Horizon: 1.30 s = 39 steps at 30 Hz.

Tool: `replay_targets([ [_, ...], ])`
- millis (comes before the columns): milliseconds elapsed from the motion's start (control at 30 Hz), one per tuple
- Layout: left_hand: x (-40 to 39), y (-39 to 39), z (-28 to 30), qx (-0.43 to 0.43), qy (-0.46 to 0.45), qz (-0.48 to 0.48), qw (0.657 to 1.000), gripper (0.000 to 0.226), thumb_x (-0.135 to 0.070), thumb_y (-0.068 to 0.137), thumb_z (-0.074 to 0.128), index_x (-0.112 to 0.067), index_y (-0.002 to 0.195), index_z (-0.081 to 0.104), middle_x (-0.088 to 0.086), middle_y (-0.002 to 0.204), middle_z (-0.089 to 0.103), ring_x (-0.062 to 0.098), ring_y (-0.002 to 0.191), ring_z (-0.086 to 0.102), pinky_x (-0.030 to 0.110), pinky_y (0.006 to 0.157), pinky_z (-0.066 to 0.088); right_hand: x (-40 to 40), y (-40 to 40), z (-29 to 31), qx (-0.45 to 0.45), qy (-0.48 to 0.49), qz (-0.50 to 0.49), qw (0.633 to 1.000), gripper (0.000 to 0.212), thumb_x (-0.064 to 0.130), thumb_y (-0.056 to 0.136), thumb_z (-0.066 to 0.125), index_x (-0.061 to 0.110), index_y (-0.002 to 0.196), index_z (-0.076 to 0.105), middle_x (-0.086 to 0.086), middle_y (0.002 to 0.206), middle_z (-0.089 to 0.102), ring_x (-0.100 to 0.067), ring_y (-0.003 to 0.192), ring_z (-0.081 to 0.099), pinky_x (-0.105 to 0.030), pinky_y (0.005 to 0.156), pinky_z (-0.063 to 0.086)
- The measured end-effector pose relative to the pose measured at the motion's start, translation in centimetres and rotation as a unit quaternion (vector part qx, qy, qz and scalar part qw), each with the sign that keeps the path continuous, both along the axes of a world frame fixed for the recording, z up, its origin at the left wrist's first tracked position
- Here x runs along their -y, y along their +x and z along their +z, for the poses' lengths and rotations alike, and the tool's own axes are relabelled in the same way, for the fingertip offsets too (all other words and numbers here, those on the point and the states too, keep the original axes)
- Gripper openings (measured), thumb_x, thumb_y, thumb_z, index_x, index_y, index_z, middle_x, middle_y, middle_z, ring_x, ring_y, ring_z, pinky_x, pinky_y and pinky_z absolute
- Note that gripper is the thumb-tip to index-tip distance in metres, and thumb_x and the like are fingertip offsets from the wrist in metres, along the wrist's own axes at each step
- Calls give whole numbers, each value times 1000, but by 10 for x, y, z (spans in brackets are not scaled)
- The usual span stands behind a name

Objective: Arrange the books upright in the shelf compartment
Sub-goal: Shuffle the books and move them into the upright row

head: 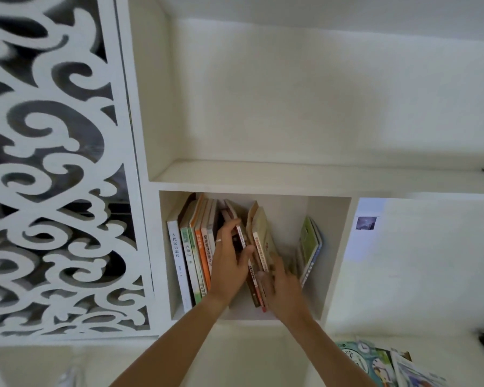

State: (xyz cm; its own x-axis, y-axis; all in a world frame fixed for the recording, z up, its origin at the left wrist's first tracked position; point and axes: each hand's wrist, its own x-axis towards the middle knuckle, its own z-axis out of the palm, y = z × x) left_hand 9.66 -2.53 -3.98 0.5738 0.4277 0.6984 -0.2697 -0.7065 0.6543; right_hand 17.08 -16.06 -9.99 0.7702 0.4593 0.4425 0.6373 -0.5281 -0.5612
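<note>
our left hand (229,263) and right hand (282,286) clasp leaning middle books (259,247); left books (190,258) stand upright, green books (309,247) at right still lean.

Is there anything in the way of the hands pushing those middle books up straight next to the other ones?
Nothing visible blocks them. The left hand and right hand already touch the tilted middle books, which lean right beside the standing row. The leaning green books sit apart at the compartment's right wall.
</note>
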Motion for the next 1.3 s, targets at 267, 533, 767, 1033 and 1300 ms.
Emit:
replay_targets([
  [267, 2, -3, 9, -20, -28, -41, 999, 60, 3, 94, 63, -14, 145, 36, -1, 131, 55, -7, 111, 59, 5, 89, 44, -1, 3, -6, -98, -11, -90, 991, 42, 37, 98, 61, 16, 132, 48, -2, 102, 69, -22, 85, 71, -24, 66, 56],
  [533, -14, -6, 9, -37, 9, -28, 999, 65, 8, 94, 56, -25, 145, 32, -3, 134, 53, 7, 115, 60, 27, 100, 51, -28, 0, -4, -107, 101, -13, 989, 32, 21, 102, 50, 22, 133, 60, 7, 99, 73, -11, 87, 71, -19, 76, 55],
  [767, -14, -8, 17, -64, 204, 110, 971, 68, 8, 95, 35, -17, 158, 28, 12, 164, 23, 31, 151, 26, 47, 116, 40, -47, -5, -11, -120, 118, 5, 986, 37, 22, 102, 48, 26, 138, 55, 6, 84, 72, -8, 66, 68, -21, 60, 56],
  [1033, -13, -20, -9, -29, 225, 260, 939, 62, -4, 96, 54, -4, 155, 34, 20, 153, 37, 33, 148, 32, 49, 118, 34, -55, -6, -17, -88, 92, -17, 992, 51, 30, 100, 54, 32, 149, 39, 3, 89, 72, -19, 74, 70, -40, 68, 60],
  [1300, -13, -26, -42, -101, 237, 245, 935, 81, -19, 91, 65, 0, 158, 22, 18, 167, 14, 34, 155, 15, 57, 118, 31, -51, 4, -16, -79, 39, -1, 996, 43, 23, 99, 55, 19, 142, 52, -5, 98, 76, -26, 83, 73, -34, 73, 57],
])
